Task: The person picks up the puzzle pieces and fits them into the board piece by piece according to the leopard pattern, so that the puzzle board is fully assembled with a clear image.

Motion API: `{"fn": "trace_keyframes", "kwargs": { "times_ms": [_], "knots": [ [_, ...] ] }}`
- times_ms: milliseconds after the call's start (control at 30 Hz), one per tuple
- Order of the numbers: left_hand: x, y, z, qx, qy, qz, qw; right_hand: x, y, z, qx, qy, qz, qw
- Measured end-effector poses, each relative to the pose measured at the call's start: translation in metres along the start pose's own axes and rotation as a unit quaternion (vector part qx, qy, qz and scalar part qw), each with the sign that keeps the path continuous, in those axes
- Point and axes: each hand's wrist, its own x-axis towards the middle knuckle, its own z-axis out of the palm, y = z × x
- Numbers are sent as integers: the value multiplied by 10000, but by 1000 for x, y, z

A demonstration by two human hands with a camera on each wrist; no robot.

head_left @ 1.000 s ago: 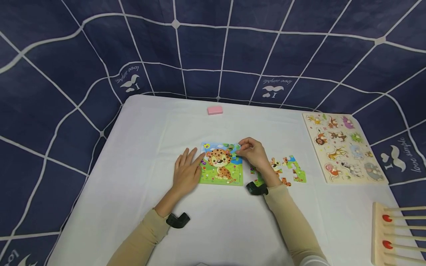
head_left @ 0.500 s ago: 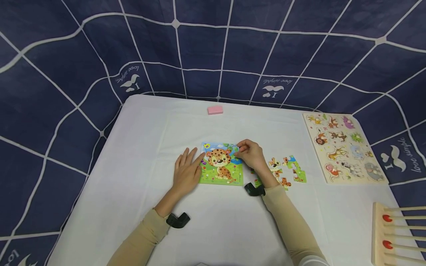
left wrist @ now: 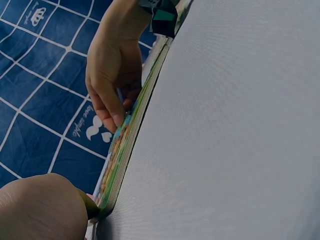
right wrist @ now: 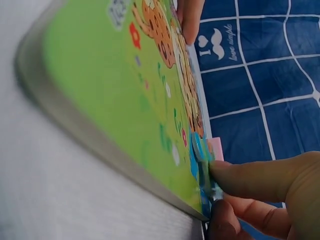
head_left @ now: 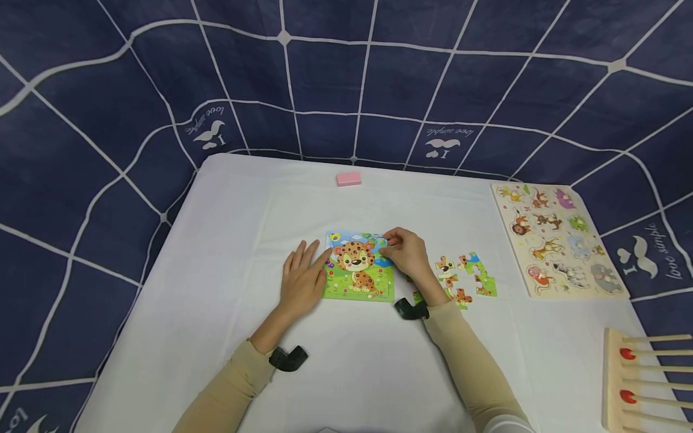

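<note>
A square leopard-cub jigsaw board [head_left: 360, 285] with a green and blue scene lies flat on the white table. My left hand [head_left: 302, 279] rests at its left edge with fingers extended, the thumb side touching the board. At the upper right corner my right hand [head_left: 408, 251] pinches a small blue-green puzzle piece [right wrist: 204, 172] between thumb and fingers. In the right wrist view that piece sits tilted against the board's surface; its far side is hidden by the fingers. Several loose puzzle pieces [head_left: 447, 268] lie right of the board, some partly covered by the right wrist.
A pink block [head_left: 349, 179] lies behind the board. A wooden animal peg puzzle [head_left: 563, 240] occupies the table's right side. At the near right stands a wooden rack [head_left: 613, 379] with sticks and red beads. A dark blue checked cloth [head_left: 325, 78] hangs behind the table.
My right hand has shifted slightly left and down over the upper right corner, still pinching the piece. More of the loose pieces show beside the right wrist. My left hand stays put.
</note>
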Motion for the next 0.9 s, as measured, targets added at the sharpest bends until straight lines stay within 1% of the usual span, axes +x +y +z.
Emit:
{"fn": "trace_keyframes", "kwargs": {
  "times_ms": [200,567,733,900],
  "knots": [
    [0,-1,0,3,23,19,10000,0,1,2,-165,9,-91,9998],
    [0,-1,1,12,66,48,10000,-1,-1,3,-480,-44,-408,9980],
    [1,-1,1,4,94,67,9999,-2,-3,-3,-395,-204,-579,9973],
    [1,0,0,-30,88,44,9999,-6,-6,-19,-141,-339,-601,9975]
  ]
}}
